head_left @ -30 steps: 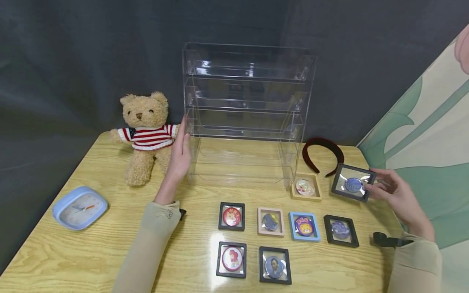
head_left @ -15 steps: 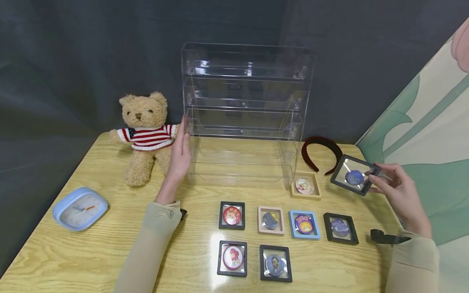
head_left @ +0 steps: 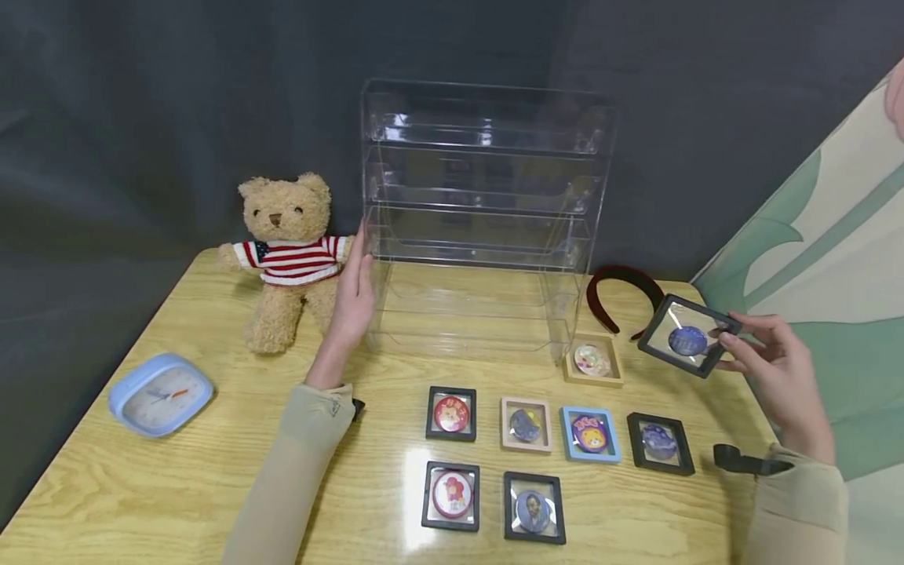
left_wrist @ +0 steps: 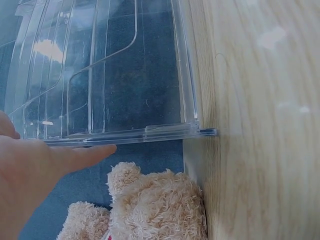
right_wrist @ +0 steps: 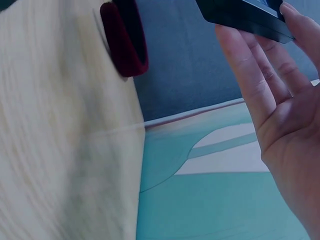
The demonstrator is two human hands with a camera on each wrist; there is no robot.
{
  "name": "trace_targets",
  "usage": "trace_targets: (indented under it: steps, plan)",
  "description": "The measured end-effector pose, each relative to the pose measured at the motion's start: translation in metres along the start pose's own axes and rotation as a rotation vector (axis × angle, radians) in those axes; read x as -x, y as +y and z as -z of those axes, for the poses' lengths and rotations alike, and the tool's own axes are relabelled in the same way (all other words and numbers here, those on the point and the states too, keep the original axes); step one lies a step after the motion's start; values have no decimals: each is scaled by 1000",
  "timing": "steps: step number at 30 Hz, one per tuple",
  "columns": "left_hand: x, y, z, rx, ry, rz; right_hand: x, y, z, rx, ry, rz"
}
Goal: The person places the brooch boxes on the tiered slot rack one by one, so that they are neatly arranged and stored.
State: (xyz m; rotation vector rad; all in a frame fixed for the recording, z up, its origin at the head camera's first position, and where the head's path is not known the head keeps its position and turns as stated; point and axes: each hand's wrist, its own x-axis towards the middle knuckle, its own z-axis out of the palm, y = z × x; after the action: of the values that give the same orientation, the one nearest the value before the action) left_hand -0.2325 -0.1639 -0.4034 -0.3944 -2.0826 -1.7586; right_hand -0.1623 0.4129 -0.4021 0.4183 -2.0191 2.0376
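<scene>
At the right of the head view my right hand (head_left: pixel 780 373) pinches a black-framed badge case (head_left: pixel 687 336) by its right edge, thumb on the front face. The case is tilted above the table and holds a round blue badge behind a clear window. In the right wrist view only the lower part of the black frame (right_wrist: pixel 245 17) shows, with fingertips under it. My left hand (head_left: pixel 353 294) lies with straight fingers along the left side of a clear acrylic tiered display rack (head_left: pixel 476 251). The left wrist view shows those fingers (left_wrist: pixel 85 156) against the side panel.
Several framed badges lie in front of the rack, including a blue-framed one (head_left: pixel 591 434) and a wooden-framed one (head_left: pixel 593 360). A dark red headband (head_left: pixel 623 286) is behind them. A teddy bear (head_left: pixel 286 235) and a blue clock (head_left: pixel 161 395) are at left.
My right hand has raised the black-framed badge case slightly and tilted it. The left hand stays against the rack. The whole head view has shifted a little.
</scene>
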Motion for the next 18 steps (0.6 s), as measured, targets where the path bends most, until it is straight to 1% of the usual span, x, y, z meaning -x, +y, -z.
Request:
trace_targets:
  steps: [4, 10, 18]
  plan:
    - [-1, -1, 0, 4, -1, -11, -3, -7, -6, -6, 18, 26]
    - [-1, -2, -1, -4, 6, -35, -8, -16, -11, 27, 32, 16]
    - [-1, -2, 0, -8, 3, -30, -13, -22, -19, 54, 33, 19]
